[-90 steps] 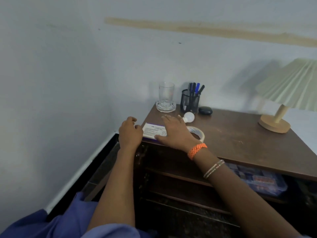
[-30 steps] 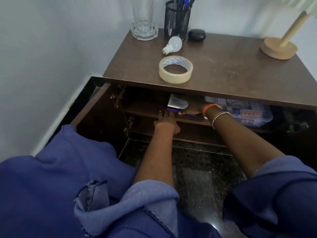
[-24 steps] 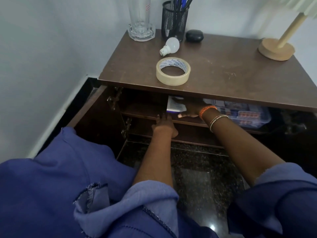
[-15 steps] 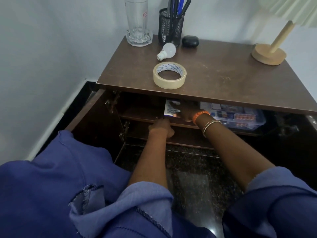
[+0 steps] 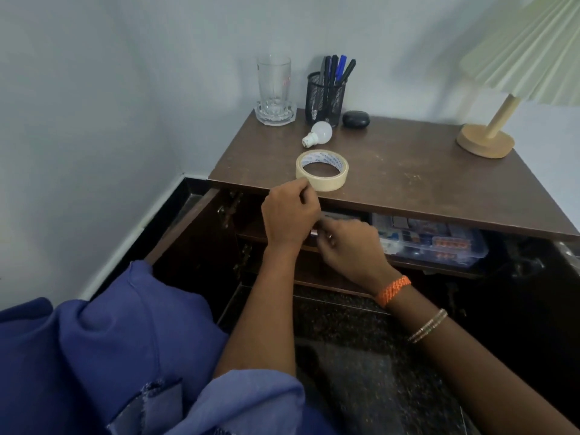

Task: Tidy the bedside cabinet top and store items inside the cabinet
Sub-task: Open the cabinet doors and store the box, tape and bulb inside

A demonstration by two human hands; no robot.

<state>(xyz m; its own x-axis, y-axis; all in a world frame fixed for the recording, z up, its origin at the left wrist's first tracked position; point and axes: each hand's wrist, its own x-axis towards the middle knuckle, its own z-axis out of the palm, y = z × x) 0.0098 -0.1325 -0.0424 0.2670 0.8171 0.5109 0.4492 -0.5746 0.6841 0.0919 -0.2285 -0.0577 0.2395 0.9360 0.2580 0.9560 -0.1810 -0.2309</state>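
The brown bedside cabinet top (image 5: 423, 183) carries a roll of beige tape (image 5: 329, 184) near its front edge and a white light bulb (image 5: 320, 132) behind it. My left hand (image 5: 288, 211) is raised to that front edge, fingers loosely curled, thumb and forefinger just short of the tape and holding nothing. My right hand (image 5: 348, 246) hangs in front of the open cabinet's upper shelf, fingers bent, nothing visibly in it. Behind both hands, a sliver of the white box (image 5: 342, 216) lies on that shelf, mostly hidden.
A glass on a coaster (image 5: 273, 86), a mesh pen holder (image 5: 324, 102), a black case (image 5: 355, 118) and a lamp (image 5: 485, 141) stand along the back. A clear plastic container (image 5: 439, 243) fills the shelf's right. The cabinet door (image 5: 182, 227) hangs open at left.
My right hand has let go of the white box on the shelf and drawn back out. My left hand has risen from the shelf edge to the tape on top.
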